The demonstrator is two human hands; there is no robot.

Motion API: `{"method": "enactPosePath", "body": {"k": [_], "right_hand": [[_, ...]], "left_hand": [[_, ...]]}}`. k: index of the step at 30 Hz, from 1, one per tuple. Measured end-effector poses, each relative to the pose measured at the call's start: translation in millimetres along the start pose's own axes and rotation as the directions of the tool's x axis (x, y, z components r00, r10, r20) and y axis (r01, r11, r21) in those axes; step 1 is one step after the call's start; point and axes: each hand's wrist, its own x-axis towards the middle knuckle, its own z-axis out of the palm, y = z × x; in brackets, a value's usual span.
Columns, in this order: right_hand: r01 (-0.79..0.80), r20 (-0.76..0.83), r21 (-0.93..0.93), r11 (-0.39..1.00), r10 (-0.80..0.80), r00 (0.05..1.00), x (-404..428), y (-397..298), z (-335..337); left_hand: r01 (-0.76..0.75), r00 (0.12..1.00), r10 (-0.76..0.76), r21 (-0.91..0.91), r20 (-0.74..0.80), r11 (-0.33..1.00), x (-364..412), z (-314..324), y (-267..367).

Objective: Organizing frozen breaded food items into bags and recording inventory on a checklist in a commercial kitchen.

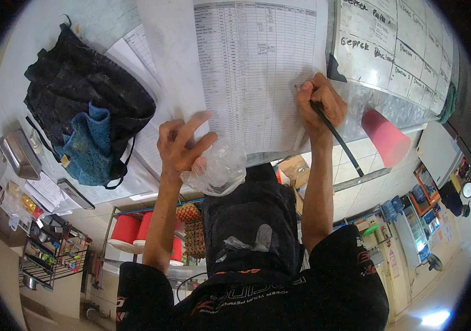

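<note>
A printed paper sheet with a ruled table (256, 74) lies on the metal work surface before me, its left part under a folded-over white page. My right hand (322, 103) grips a dark pencil (336, 138), whose tip is at the sheet's right side. My left hand (185, 145) rests on the sheet's lower left edge with its fingers apart. A crumpled clear plastic bag (221, 167) is beside and partly beneath that hand, at the table's near edge. Whether the left hand touches or holds the bag is hard to tell.
A black cloth item (90, 78) with a blue cloth (88, 145) lies at left, near a metal container (20, 154) and a phone-like device (75, 193). At right are a pink cup (385, 138) and a whiteboard (409, 53) bearing writing. Shelves with red containers (125, 231) and egg trays (194, 238) stand below.
</note>
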Motion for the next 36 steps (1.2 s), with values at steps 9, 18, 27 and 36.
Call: {"method": "enactPosePath", "body": {"k": [9,18,27,36], "right_hand": [[0.004,0.002,0.015,1.0,-0.004,1.0,-5,2,-2],[0.014,-0.267,0.133,0.991,0.022,0.963,-4,8,-7],[-0.008,-0.136,-0.095,0.995,-0.005,0.991,-1,-97,-31],[-0.54,0.903,0.424,0.727,-0.383,0.194,-142,-428,17]], "left_hand": [[-0.02,1.0,0.02,-0.014,0.002,1.0,-1,0,-1],[0.02,0.998,-0.018,-0.042,0.054,0.999,7,-8,8],[0.403,0.427,-0.862,-0.797,-0.271,0.45,-26,-84,75],[0.324,-0.008,-0.871,-0.826,-0.491,0.462,-203,-252,111]]}}
